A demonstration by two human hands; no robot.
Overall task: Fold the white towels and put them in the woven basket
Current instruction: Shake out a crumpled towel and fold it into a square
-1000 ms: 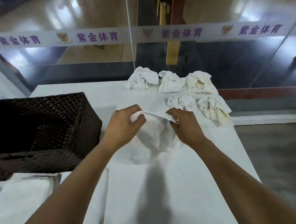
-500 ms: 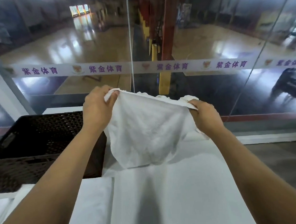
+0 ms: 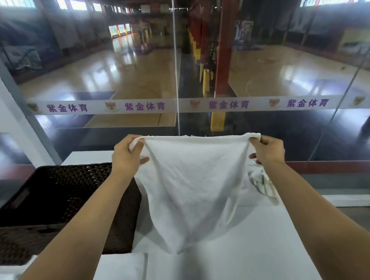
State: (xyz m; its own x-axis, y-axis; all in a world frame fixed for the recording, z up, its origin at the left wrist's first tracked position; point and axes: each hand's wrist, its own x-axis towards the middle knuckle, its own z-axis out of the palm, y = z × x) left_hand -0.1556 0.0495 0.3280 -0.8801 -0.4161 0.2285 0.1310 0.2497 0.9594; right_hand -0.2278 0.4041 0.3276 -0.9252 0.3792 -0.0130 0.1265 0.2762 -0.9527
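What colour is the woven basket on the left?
Dark brown, nearly black, with an open weave; the head view shows the woven basket clearly.

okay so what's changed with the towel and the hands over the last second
Both hands lifted the towel off the table and spread apart, so it now hangs stretched out in the air. The left hand and right hand kept pinching its top edge throughout. The basket stayed where it was on the left.
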